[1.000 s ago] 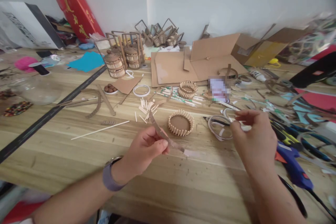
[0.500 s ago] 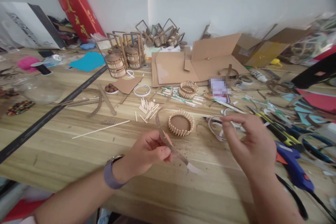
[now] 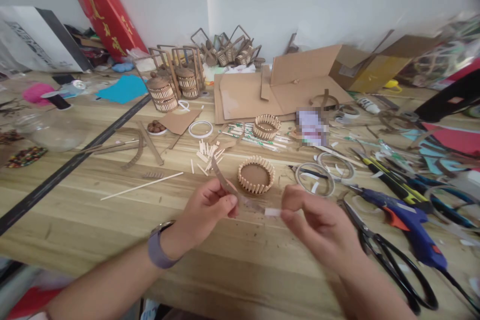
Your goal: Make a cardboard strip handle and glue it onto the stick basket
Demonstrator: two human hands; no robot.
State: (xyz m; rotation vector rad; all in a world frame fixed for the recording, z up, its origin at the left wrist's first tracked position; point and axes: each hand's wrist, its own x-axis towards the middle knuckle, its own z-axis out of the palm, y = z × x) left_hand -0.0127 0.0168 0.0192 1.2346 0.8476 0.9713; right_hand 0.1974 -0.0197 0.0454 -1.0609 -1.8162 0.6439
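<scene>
A narrow brown strip (image 3: 221, 174), seemingly cardboard, is pinched in my left hand (image 3: 210, 207) and runs slantwise across the middle of the bench. At its right end is a white tape-like piece (image 3: 273, 212), whose tip sits between the closed thumb and finger of my right hand (image 3: 324, 225). Just beyond both hands stands a round cardboard base ringed with short wooden sticks (image 3: 257, 175). Farther back, a similar stick ring (image 3: 266, 127) rests on green-printed wrappers. Loose cut sticks (image 3: 208, 152) lie left of the nearer ring.
Black scissors (image 3: 390, 257), a blue glue gun (image 3: 407, 220) and a yellow-black cutter (image 3: 393, 180) crowd the right side. Tape rolls (image 3: 314, 180) lie behind my right hand. Folded cardboard (image 3: 240, 97) and small lidded stick baskets (image 3: 164, 94) stand at the back.
My right hand has come down and left from above the tape rolls to the strip's white end and pinched it. The scissors now show more fully. My left hand keeps the strip.
</scene>
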